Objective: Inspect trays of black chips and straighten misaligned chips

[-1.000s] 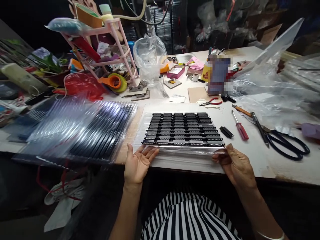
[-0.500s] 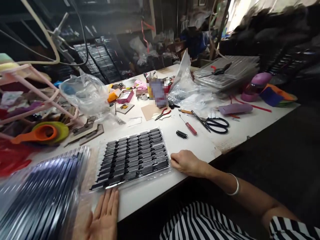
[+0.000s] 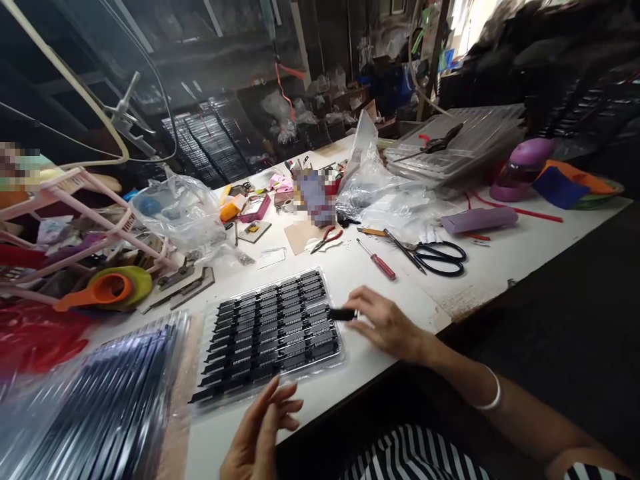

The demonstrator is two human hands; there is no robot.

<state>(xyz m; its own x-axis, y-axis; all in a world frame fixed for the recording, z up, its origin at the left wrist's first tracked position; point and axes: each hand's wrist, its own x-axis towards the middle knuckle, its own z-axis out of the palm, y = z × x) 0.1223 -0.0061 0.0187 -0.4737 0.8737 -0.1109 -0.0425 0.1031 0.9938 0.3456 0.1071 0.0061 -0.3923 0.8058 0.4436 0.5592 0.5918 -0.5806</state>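
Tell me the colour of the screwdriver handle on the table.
Red, on the screwdriver; head view.

No text, label, brand or number can be read anywhere in this view. The items in the upper middle and at the upper left edge of the frame are blurred, and the small packages on the table are too small to read.

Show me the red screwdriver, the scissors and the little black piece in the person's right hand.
Red screwdriver (image 3: 383, 267): head view, on its red handle.
Scissors (image 3: 440, 256): head view, on the black handle loops.
Small black piece (image 3: 341, 314): head view, on its middle.
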